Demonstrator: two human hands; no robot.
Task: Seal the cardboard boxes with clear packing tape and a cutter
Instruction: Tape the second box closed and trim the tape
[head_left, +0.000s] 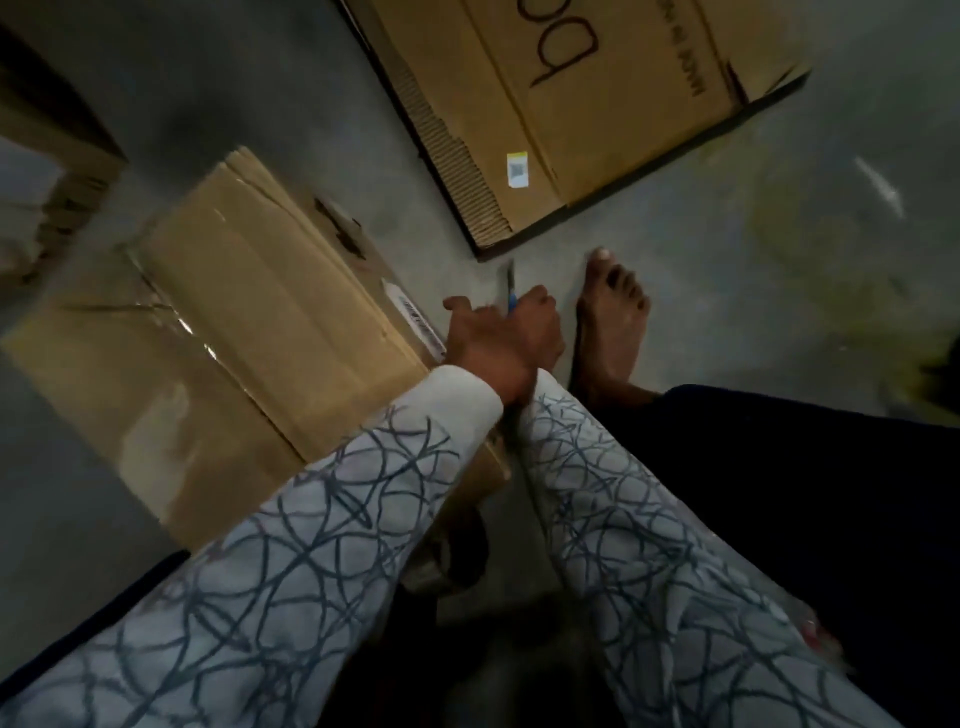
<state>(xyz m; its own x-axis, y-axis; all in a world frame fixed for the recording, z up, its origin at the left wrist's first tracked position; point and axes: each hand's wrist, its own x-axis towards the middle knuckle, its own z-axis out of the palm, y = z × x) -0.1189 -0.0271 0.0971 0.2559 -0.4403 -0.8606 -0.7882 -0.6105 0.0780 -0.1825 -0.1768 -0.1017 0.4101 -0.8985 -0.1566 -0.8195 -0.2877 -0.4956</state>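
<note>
Near the middle of the frame our right hand (537, 325) has its fingers curled round the cutter (510, 291). The blue handle sits in the fist and the thin blade sticks out past the knuckles toward the top of the frame. Our left hand (475, 338) lies just left of it, pressed against the right hand, thumb pointing to the upper left; the blur keeps us from telling whether its fingers grasp anything. Both hands sit at the right-hand corner of the box (249, 291), which fills the centre left of the frame on the grey floor (727, 291). Glossy clear tape (202, 343) runs across its closed top and down its side, and a barcode label (415, 317) lies along the edge nearest the hands. The cutter is just off that edge, over bare floor. Our bare foot (613, 322) rests right of the hands, and a flattened cardboard sheet (597, 104) lies in the upper right
</note>
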